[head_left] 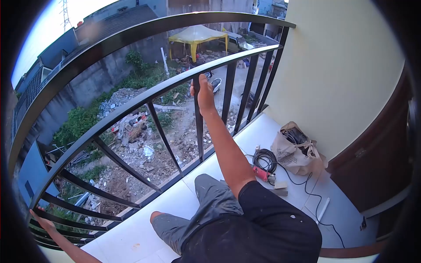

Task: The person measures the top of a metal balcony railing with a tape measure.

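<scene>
A dark metal balcony railing (144, 94) curves across the view, with upright bars under a lower rail and a second rail above. My right hand (203, 94) is closed around one upright bar (198, 131), just under the lower rail. Far to the left, my left hand (44, 222) grips the railing near the end of the lower rail; its fingers are partly hidden. My knees, in grey trousers (210, 195), are bent on the white tiled floor (127, 239).
To the right lie a red power tool (262, 173), a coiled black cable (265, 160), a beige bag (294, 151), small blocks (280, 188) and a white stick (323, 210). A brown door (377, 153) stands beyond. Below the balcony are rubble (136, 162) and a yellow-trimmed canopy (198, 35).
</scene>
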The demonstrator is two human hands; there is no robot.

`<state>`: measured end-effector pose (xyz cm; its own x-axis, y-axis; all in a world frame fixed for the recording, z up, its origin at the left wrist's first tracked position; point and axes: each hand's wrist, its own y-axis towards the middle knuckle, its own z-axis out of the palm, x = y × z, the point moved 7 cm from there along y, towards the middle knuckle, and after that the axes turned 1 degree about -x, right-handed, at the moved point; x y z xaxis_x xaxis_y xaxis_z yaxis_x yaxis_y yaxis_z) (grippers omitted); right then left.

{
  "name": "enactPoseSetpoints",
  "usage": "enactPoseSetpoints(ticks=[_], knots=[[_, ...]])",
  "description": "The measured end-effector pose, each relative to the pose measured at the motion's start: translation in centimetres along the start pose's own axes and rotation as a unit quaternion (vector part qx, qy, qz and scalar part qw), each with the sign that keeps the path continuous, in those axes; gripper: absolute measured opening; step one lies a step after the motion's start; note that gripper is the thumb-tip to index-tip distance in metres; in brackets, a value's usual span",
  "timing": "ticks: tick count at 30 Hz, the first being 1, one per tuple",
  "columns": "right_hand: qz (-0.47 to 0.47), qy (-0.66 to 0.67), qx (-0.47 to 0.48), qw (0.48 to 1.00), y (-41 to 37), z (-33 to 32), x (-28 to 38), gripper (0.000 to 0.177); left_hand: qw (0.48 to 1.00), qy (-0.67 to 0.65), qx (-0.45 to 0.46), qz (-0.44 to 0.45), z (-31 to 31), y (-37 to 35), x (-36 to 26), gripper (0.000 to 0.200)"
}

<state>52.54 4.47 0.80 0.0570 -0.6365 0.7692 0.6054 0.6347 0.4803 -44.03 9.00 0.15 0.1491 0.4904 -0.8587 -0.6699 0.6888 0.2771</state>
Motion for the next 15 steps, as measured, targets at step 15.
enactPoseSetpoints(ticks=[15], knots=[[0.011,-0.005,0.002,1.000,-0.2,0.2,0.1,0.051,1.000,0.014,0.005,0.004,-0.2,0.6,0.5,0.059]])
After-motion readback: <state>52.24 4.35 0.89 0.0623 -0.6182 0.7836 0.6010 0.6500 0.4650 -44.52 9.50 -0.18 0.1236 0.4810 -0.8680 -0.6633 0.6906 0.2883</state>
